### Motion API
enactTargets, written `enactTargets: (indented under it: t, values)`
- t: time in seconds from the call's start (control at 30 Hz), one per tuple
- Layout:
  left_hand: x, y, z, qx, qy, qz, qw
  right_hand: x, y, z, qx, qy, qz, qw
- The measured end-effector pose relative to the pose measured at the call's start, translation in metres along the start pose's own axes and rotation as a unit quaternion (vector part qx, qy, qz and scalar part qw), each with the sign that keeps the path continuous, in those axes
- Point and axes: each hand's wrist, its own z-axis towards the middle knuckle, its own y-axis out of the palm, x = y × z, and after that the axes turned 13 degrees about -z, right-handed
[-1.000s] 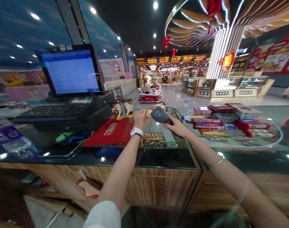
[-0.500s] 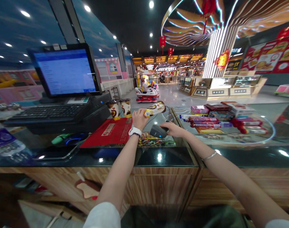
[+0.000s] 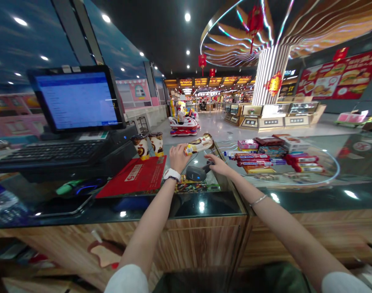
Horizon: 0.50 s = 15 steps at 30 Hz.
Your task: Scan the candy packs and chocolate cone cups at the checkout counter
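My left hand [image 3: 178, 158] is closed around a printed brown, white and yellow snack cup [image 3: 200, 145], tipped on its side with its dark end pointing right. Just right of it, my right hand [image 3: 219, 164] has its fingers at the handle of a dark barcode scanner [image 3: 195, 173], the index finger stretched out above the handle. The scanner's head, with a small blue light, points left, low over the counter. Two similar cups [image 3: 140, 146] [image 3: 156, 144] stand upright at the left, behind a red mat [image 3: 134, 176].
A monitor [image 3: 76, 99] and black keyboard [image 3: 48, 154] stand at the left, near a phone [image 3: 65, 204] and a bottle [image 3: 5, 205]. Small packets [image 3: 192, 186] lie below the scanner. Candy rolls [image 3: 253, 159] and boxes [image 3: 273, 145] are stacked on the glass counter at right.
The view has shifted slightly, moving the scene left. The scanner sits lower and a little farther from my right hand, whose index finger is more extended. My left hand keeps the cup.
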Motion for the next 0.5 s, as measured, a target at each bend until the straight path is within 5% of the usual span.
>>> enactTargets:
  t: [0.17, 0.33, 0.5]
  values:
    - [0.026, 0.004, 0.002, 0.013, 0.015, -0.026, 0.999, -0.013, -0.004, -0.001, 0.105, 0.184, 0.241, 0.947]
    - [0.066, 0.011, -0.007, -0.002, 0.035, -0.057, 0.998, -0.03, -0.01, -0.025, 0.138, 0.146, 0.41, 0.89]
    - [0.109, 0.027, -0.025, -0.02, 0.051, -0.098, 0.994, -0.034, -0.027, -0.058, 0.247, 0.105, 0.41, 0.872]
